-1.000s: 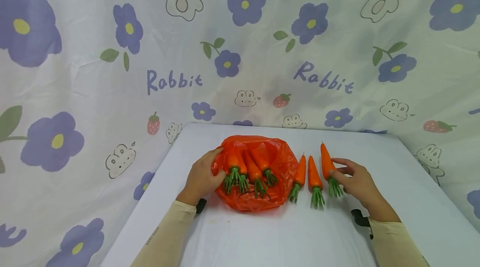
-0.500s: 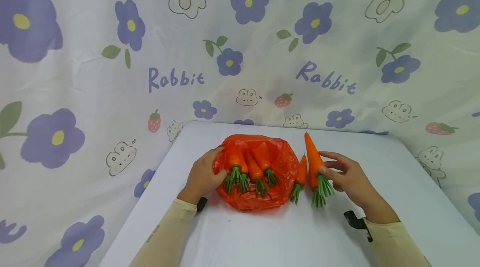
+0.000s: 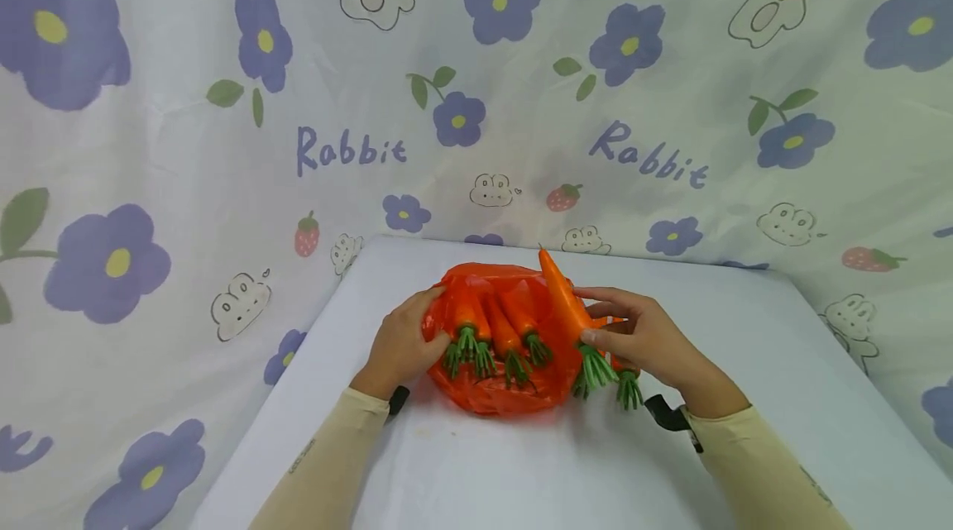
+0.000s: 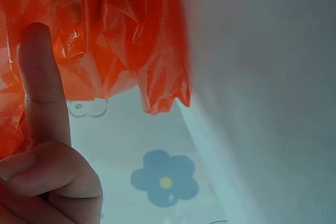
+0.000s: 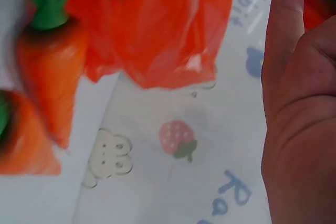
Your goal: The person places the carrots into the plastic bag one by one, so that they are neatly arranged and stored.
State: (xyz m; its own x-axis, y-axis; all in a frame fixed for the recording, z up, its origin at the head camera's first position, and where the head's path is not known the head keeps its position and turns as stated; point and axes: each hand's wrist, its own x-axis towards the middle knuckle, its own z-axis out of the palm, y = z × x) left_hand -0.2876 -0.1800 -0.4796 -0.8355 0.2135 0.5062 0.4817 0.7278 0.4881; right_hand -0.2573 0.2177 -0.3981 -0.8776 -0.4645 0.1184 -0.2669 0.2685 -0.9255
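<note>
A red plastic bag lies spread on the white table with several orange carrots in it, their green stems toward me. My left hand holds the bag's left rim; a finger lies straight along the plastic in the left wrist view. Between the thumb and fingers of my right hand is another carrot, raised over the bag's right side with its tip up and away. Under that hand, two loose carrots lie right of the bag, mostly hidden in the head view.
The white table reaches back to a hanging cloth printed with flowers, rabbits and strawberries. A black strap piece sticks out at the right wrist, and another shows at the left wrist.
My right hand has lifted the rightmost carrot off the table and carried it left, past the two loose carrots, to the bag. My left hand stays at the bag's rim.
</note>
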